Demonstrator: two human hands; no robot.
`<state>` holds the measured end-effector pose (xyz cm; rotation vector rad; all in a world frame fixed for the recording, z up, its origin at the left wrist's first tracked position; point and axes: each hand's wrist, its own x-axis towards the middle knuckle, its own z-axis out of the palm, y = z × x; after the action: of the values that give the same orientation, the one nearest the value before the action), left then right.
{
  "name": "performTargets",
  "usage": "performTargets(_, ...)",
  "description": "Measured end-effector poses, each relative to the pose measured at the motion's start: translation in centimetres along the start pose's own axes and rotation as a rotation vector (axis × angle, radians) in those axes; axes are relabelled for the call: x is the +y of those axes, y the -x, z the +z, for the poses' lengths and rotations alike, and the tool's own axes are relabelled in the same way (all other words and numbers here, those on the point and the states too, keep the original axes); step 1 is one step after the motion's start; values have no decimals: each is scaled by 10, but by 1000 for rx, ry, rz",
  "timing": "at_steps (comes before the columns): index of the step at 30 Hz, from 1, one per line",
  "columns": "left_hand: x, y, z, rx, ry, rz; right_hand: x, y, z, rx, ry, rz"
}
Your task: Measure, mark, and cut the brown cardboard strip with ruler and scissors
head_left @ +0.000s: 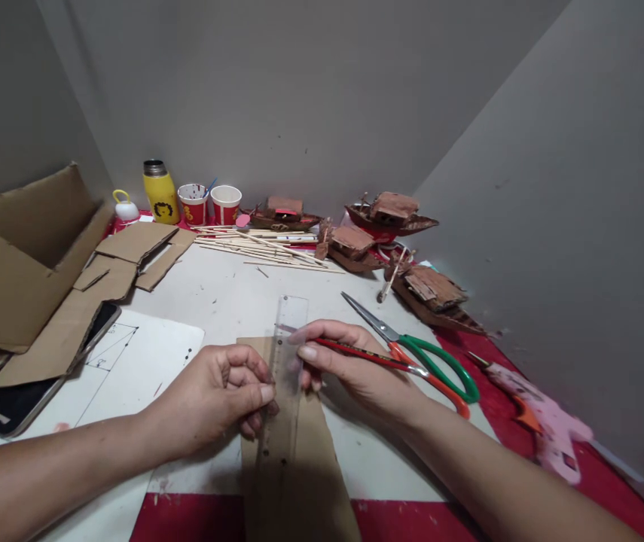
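Note:
My left hand (223,395) is closed at the left edge of a clear plastic ruler (288,410), thumb against curled fingers. The ruler stands over a brown cardboard strip (322,482), its far end reaching past the strip. In my right hand (349,369) is a red and black pencil (355,349), pinched between thumb and fingers. The pencil's tip end points left across the ruler, and the right fingertips are at the ruler's right edge. Scissors (389,336) with green and orange handles lie open just beyond my right hand.
Cardboard pieces (110,275), a phone (22,406) and a marked paper sheet (146,342) lie left. Thin sticks (259,245), a yellow bottle (161,194) and paper cups (226,207) stand at the back. Several model boats (431,290) and a pink glue gun (541,410) are right.

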<state>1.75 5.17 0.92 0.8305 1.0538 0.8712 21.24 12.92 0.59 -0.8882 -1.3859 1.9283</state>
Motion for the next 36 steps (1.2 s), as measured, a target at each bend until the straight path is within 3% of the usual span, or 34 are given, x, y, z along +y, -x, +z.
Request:
performTargets(5, -5, -5, 1, -24, -11, -9, 0, 1, 2, -4, 57, 46)
performTargets(8, 4, -5, -4, 58, -91, 91, -8, 2, -3, 11, 230, -31)
performTargets(11, 23, -1, -11, 286, -398, 352, -17, 5, -9, -21, 588, -188)
performTargets(13, 34, 3, -15, 383, -683, 633, -21, 7, -11, -123, 821, -326)
performTargets(15, 40, 7, -16, 336, -907, 827, -22, 10, -10, -278, 986, -438)
performTargets(16, 41, 9, -15, 266, -983, 849, -23, 11, -8, -356, 1057, -468)
performTargets(19, 37, 11, -11, 63, -1090, 711, -24, 14, -2, -483, 1247, -502)
performTargets(24, 27, 7, -8, -60, -1063, 418, -23, 13, 0, -466, 1442, -631)
performTargets(26, 25, 5, -10, -78, -994, 286, -21, 12, -2, -319, 1410, -772)
performTargets(29, 26, 3, -13, -12, -811, 145, -22, 13, -6, 45, 1170, -920)
performTargets(32, 27, 3, -14, 92, -599, 57, -22, 14, -9, 312, 908, -832)
performTargets(34, 26, 4, -13, 149, -478, 21, -19, 12, -9, 377, 793, -747)
performTargets(36, 22, 5, -13, 193, -397, 14, -11, 8, -8, 360, 715, -668)
